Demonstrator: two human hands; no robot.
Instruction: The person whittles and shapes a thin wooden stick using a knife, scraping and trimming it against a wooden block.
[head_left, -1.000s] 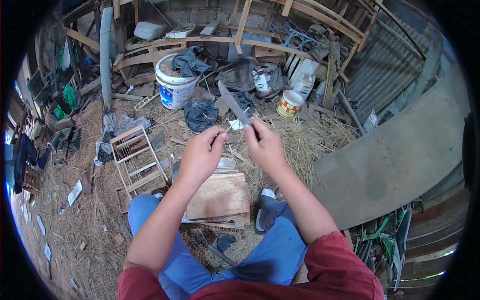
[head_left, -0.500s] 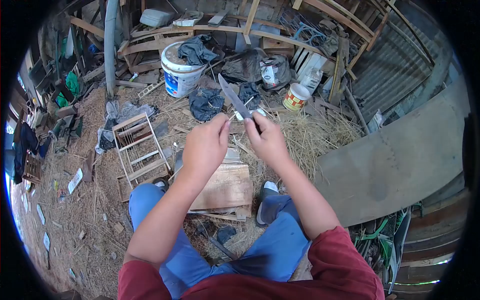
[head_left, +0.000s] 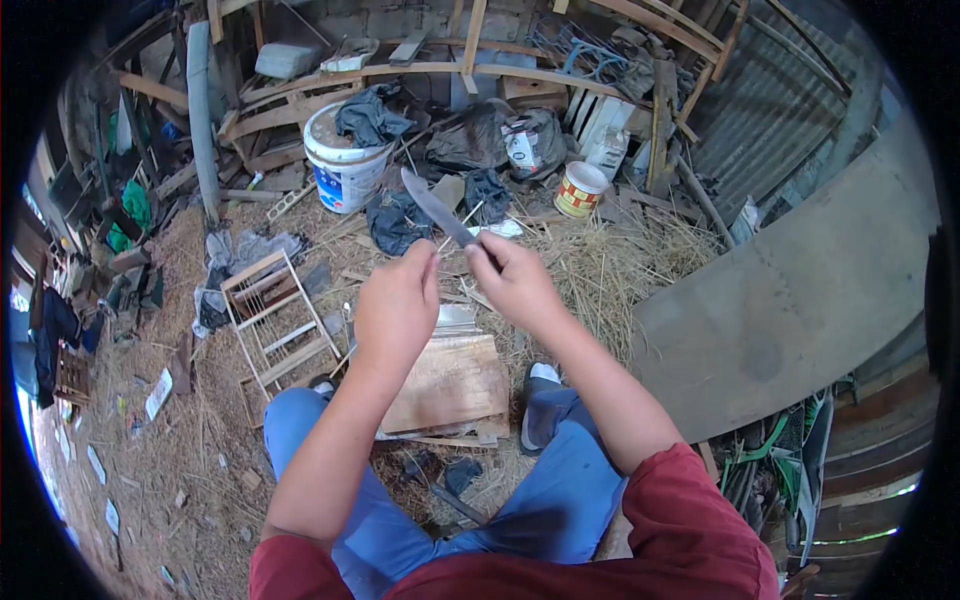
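Observation:
My right hand point(head_left: 515, 283) is closed around the handle of a knife point(head_left: 434, 208), whose long blade slants up and to the left. A thin pale stick point(head_left: 470, 216) crosses behind or against the blade; I cannot tell which. Its lower end runs to the pinched fingers of my left hand point(head_left: 397, 305), which is closed on it. Both hands are raised over a wooden board point(head_left: 450, 380) lying on the ground between my feet. A slatted wooden frame point(head_left: 284, 325) rests on the ground left of the board.
A white bucket point(head_left: 345, 165) with black plastic on top stands ahead, and a smaller red-and-yellow tub point(head_left: 581, 190) is farther right. Straw point(head_left: 620, 265) covers the ground. A large flat sheet point(head_left: 790, 310) lies at the right. A post point(head_left: 203, 120) rises at the left.
The knife has shifted left and its blade leans further over to the left. My hands stay close together. The whole view has shifted slightly.

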